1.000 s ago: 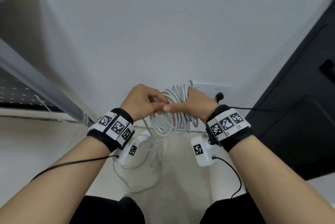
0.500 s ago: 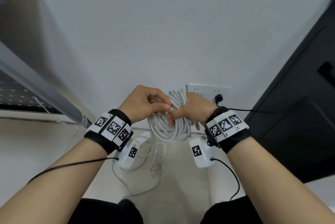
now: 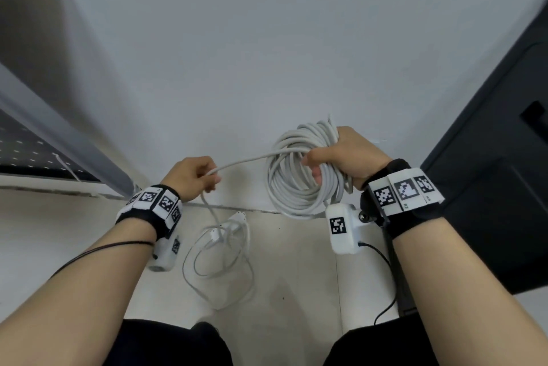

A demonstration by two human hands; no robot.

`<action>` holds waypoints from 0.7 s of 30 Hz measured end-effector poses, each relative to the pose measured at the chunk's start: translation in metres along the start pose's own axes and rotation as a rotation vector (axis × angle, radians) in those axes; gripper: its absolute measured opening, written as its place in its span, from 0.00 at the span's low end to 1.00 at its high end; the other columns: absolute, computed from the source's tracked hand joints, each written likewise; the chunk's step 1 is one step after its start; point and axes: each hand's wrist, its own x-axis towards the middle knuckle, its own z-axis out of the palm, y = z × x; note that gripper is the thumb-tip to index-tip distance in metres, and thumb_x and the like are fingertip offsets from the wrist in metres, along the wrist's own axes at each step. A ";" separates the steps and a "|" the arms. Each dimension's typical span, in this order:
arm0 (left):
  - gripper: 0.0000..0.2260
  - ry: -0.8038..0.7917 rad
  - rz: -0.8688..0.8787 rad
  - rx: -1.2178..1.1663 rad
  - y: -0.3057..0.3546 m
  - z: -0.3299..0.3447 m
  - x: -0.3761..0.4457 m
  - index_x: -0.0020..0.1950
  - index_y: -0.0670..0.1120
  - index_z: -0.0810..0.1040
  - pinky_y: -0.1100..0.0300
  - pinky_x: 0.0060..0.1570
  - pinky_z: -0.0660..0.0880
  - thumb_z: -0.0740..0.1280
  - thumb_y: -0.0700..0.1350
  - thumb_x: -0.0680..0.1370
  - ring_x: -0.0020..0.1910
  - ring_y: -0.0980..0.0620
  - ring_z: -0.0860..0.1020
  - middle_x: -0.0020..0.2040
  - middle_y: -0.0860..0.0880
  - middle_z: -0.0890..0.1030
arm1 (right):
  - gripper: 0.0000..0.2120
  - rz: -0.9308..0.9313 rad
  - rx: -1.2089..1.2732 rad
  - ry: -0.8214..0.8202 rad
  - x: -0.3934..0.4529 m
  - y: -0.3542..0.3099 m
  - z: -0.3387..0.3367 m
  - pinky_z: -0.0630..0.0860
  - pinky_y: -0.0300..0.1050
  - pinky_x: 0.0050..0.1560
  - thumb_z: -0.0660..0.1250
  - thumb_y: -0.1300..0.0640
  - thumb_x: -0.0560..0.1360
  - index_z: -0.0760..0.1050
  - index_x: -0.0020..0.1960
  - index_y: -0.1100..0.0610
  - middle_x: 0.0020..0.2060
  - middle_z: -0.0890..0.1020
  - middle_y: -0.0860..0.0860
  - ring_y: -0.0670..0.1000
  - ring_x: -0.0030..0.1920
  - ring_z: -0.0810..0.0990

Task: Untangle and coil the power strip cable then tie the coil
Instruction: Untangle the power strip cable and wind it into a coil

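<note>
Our right hand clenches the round grey-white coil of power cable at three o'clock; our left hand at nine pinches its free strand. Coiling looks mostly done; loose white loops, perhaps uncoiled cable, lie at six. Tying remains.

Plain white wall, pale tiled floor, dark cabinet at right.
</note>
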 end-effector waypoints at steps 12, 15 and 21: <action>0.07 0.016 -0.323 0.064 -0.060 0.001 0.000 0.43 0.45 0.74 0.55 0.39 0.77 0.65 0.44 0.81 0.33 0.50 0.79 0.34 0.49 0.85 | 0.11 -0.024 -0.005 -0.009 -0.001 -0.004 -0.003 0.79 0.43 0.34 0.69 0.69 0.68 0.78 0.28 0.58 0.25 0.79 0.57 0.55 0.29 0.79; 0.06 0.058 -0.302 -0.052 -0.056 -0.001 -0.002 0.47 0.51 0.67 0.58 0.31 0.73 0.63 0.45 0.82 0.25 0.51 0.78 0.31 0.45 0.84 | 0.09 -0.010 -0.042 0.012 -0.001 -0.003 -0.002 0.77 0.40 0.30 0.70 0.69 0.70 0.78 0.33 0.59 0.25 0.80 0.55 0.52 0.27 0.80; 0.10 0.181 -0.206 -0.014 -0.034 -0.009 0.000 0.41 0.55 0.69 0.61 0.24 0.69 0.65 0.46 0.81 0.22 0.48 0.74 0.25 0.48 0.75 | 0.10 0.003 -0.127 0.070 0.000 -0.002 -0.004 0.74 0.37 0.27 0.72 0.63 0.71 0.78 0.32 0.61 0.26 0.81 0.53 0.49 0.26 0.80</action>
